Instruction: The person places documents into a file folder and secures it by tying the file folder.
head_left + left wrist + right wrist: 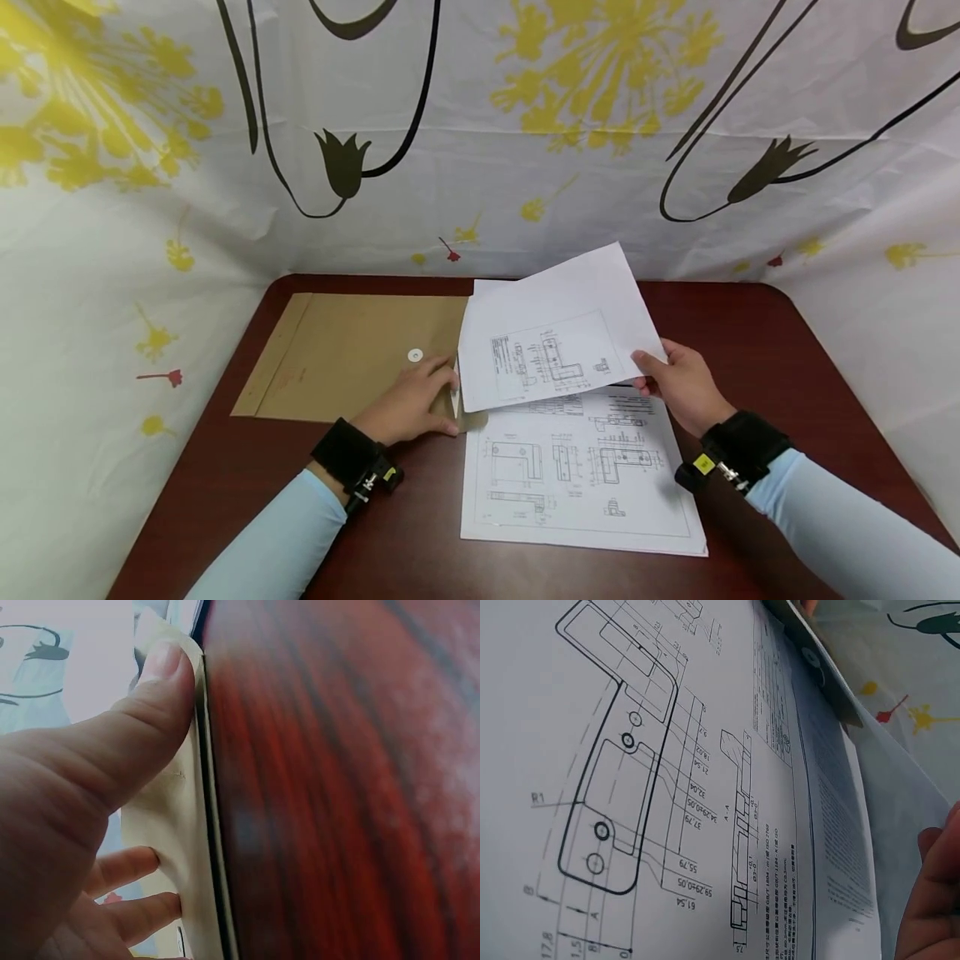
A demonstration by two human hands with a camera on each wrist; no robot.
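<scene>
A brown paper envelope [360, 358] with a white round button lies flat at the left of the table. My left hand [408, 400] grips its right end, thumb and fingers spread apart along the edge. In the left wrist view, the thumb lies along the edge of the envelope [176, 795] and two fingertips touch its face. My right hand [686, 383] pinches the lower right corner of a drawing sheet [555, 333], which is lifted and tilted. Beneath it lie sheets with technical drawings [577, 492]. In the right wrist view, a printed drawing [622, 780] fills much of the picture.
The dark red wooden table [405, 533] has rounded far corners. White cloth [465, 200] with yellow and dark flower prints hangs behind and at both sides. Another white sheet's corner [487, 286] shows behind the lifted one.
</scene>
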